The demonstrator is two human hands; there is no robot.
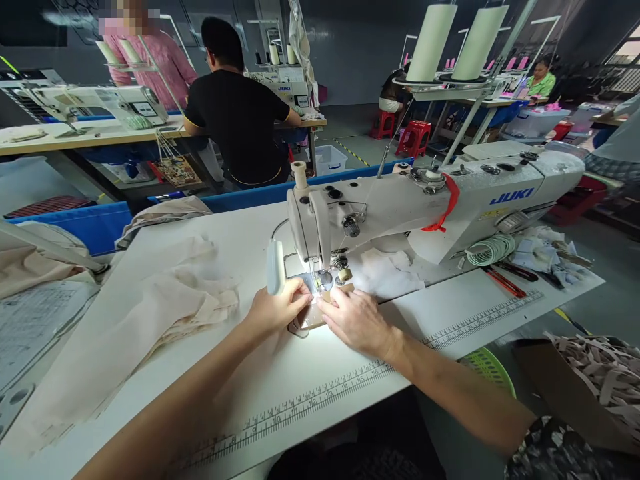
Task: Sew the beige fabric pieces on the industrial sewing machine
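A white JUKI sewing machine [435,207] stands on the table, its lamp lighting the needle area [320,280]. My left hand [280,307] is just left of the presser foot, thumb and fingertips pinched together. On the right side, my right hand [357,320] lies with bent fingers pressed together beside the foot. Whatever is between the fingertips is too small and too brightly lit to make out. Pale, thin fabric [387,270] lies under the machine arm, behind my right hand. A stack of pale beige fabric pieces [165,300] spreads left of my left hand.
Printed rulers [320,400] run along the table's front edge. Red-handled snips [505,283], a pale green coil [493,250] and scraps lie at right. Thread cones [430,43] stand above. A green basket [490,373] sits below. Co-workers, one in a black shirt [235,120], occupy other stations.
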